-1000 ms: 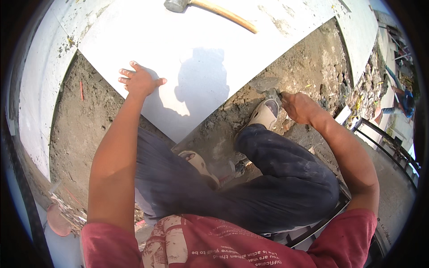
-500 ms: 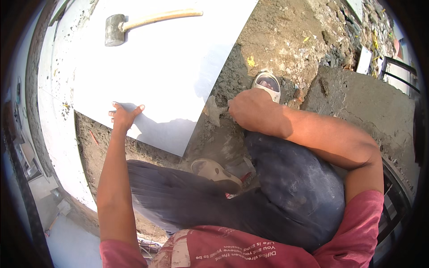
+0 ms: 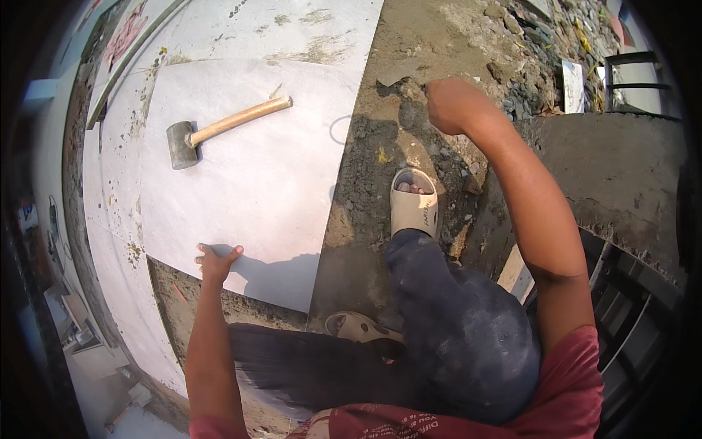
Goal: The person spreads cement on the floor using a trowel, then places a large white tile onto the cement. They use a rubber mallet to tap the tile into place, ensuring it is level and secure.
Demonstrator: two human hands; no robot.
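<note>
My left hand (image 3: pixel 218 260) rests on the near edge of a large pale tile (image 3: pixel 248 197), its fingers apart. On that tile lies a rubber mallet (image 3: pixel 183 145) with a wooden handle. My right hand (image 3: pixel 457 106) is closed around the handle of a metal trowel (image 3: pixel 395 78), whose blade reaches leftward over the grey-brown mortar bed (image 3: pixel 409 44) beside the tile. The handle is mostly hidden by my fingers. My sandalled foot (image 3: pixel 414 205) is on the mortar below my right hand.
More pale tiles (image 3: pixel 110 183) lie to the left and beyond. At the upper right are rubble (image 3: pixel 556 29), a white board (image 3: pixel 572 86) and a black metal frame (image 3: pixel 636 88). A concrete slab (image 3: pixel 614 168) is to the right, with a dark metal grating (image 3: pixel 621 314) at the lower right.
My right hand with the trowel has moved forward along the tile's edge. My left hand has stayed on the tile. The view has turned, so the mallet appears lower in it.
</note>
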